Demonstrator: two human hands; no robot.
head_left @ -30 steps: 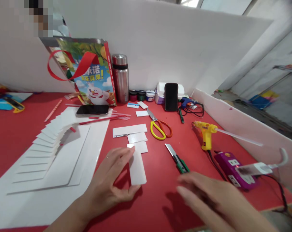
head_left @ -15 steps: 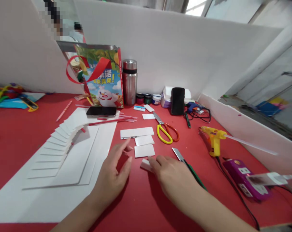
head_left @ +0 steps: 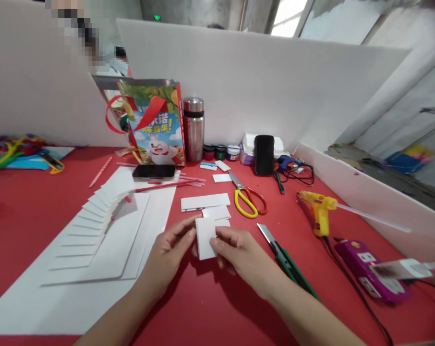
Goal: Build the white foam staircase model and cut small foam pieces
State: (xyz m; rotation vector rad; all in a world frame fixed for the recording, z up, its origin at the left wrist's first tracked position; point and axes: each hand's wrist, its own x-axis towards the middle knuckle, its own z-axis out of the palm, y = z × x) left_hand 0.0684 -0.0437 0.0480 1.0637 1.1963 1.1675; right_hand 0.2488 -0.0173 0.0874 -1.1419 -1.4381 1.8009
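Observation:
A small white foam board piece [head_left: 205, 240] is held up between my two hands, above the red table. My left hand [head_left: 172, 252] pinches its left edge with thumb and fingers. My right hand [head_left: 239, 252] grips its right side, the thumb lying on the face towards me. Just behind it lie more white pieces: a small rectangle [head_left: 216, 212], another mostly covered by the held one, and a longer strip [head_left: 205, 202]. To the right of my right hand rests a green utility knife [head_left: 287, 262] with its blade out. Scissors [head_left: 244, 194] with yellow and red handles lie farther back.
On the left, a fan of white board steps [head_left: 84, 230] stands on white sheets, with a phone [head_left: 154, 171] behind. A yellow glue gun [head_left: 320, 211] and a purple power strip [head_left: 370, 271] with cords are at right. A steel flask [head_left: 194, 129] stands at the back.
The white piece that lay under my right hand is now lifted upright off the table. My left hand, empty before, has closed on its left edge.

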